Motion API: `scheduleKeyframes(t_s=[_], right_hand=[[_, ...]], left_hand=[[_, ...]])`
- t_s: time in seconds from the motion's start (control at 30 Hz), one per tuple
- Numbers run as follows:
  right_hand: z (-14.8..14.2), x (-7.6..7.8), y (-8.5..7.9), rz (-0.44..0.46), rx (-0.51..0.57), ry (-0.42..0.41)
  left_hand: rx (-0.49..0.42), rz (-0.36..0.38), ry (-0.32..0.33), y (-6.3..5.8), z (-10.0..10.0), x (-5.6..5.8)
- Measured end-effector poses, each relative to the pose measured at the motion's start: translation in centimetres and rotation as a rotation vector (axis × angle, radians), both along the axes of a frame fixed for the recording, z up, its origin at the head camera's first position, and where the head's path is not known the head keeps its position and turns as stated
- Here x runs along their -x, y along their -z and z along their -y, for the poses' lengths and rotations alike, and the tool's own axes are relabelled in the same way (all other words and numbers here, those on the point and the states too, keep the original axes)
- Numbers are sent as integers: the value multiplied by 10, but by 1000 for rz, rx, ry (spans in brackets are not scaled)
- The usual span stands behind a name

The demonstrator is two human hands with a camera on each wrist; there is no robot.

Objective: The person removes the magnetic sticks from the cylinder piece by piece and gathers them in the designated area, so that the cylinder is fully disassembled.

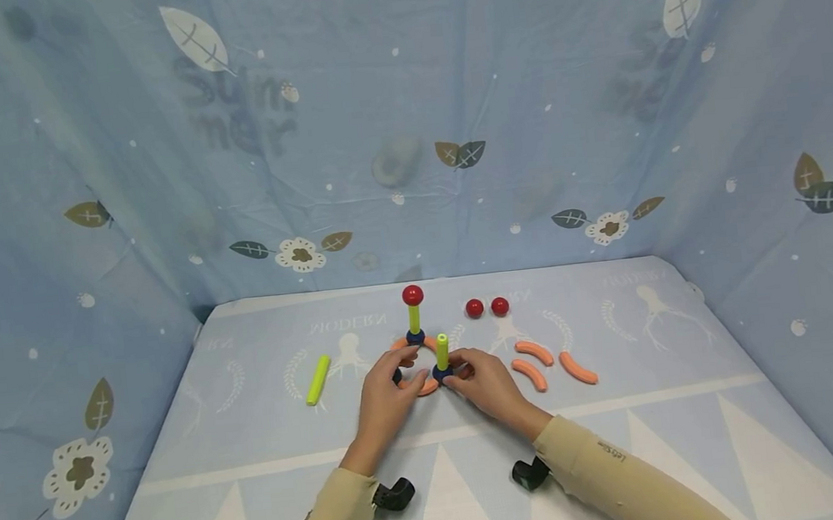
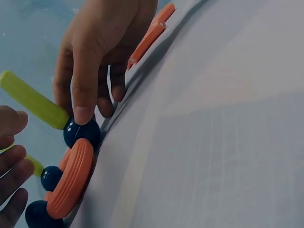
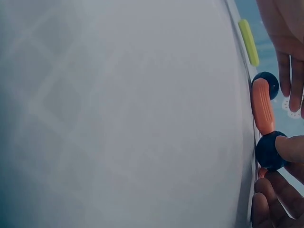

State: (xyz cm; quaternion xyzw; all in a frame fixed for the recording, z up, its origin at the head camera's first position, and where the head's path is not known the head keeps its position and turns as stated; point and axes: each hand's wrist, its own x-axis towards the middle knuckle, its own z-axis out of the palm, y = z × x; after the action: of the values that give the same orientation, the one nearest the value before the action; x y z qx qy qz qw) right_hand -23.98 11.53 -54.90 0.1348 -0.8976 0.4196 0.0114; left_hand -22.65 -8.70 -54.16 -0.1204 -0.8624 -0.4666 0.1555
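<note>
Head view: the right hand (image 1: 487, 380) pinches the navy ball (image 1: 442, 373) beneath an upright lime rod (image 1: 443, 353); the left hand (image 1: 385, 390), left of it, holds nothing, fingers loosely spread. A curved orange stick (image 2: 72, 178) meets that ball between them. A sideways tug by the right hand could part this joint, toppling the rod.

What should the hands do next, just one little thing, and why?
Maybe the left hand should pick up the loose green stick. The back blue ball and the right blue ball each have an upright stick, but the left blue ball shows none. The right hand pinches the right blue ball, so the left seems freer.
</note>
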Motion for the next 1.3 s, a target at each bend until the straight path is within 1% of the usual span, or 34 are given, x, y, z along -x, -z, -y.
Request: scheduleKeyframes(t_s=[0.1, 0.2, 0.43, 0.6, 0.7, 0.8, 1.0, 1.1, 1.3], right_hand=[[0, 0, 1, -2, -6, 1], [-1, 1, 2, -10, -11, -2], [-1, 2, 2, -25, -23, -10], [-1, 2, 2, -41, -13, -16], [-1, 2, 2, -45, -13, -19], [-1, 2, 2, -46, -17, -24], [-1, 2, 2, -44, -21, -28], [-2, 2, 2, -49, -19, -33], [-2, 1, 0, -62, -20, -35]], left_hand=[[-19, -8, 12, 2, -6, 3], [-47, -1, 29, 2, -12, 5], [-73, -8, 51, 2, -22, 8], [-78, -43, 33, 1, -29, 10], [-68, -36, 16, 1, -31, 11], [-68, -27, 15, 1, -32, 12], [-89, -38, 26, 1, -33, 12], [-106, -52, 18, 1, -33, 12], [-154, -37, -5, 3, -33, 12]])
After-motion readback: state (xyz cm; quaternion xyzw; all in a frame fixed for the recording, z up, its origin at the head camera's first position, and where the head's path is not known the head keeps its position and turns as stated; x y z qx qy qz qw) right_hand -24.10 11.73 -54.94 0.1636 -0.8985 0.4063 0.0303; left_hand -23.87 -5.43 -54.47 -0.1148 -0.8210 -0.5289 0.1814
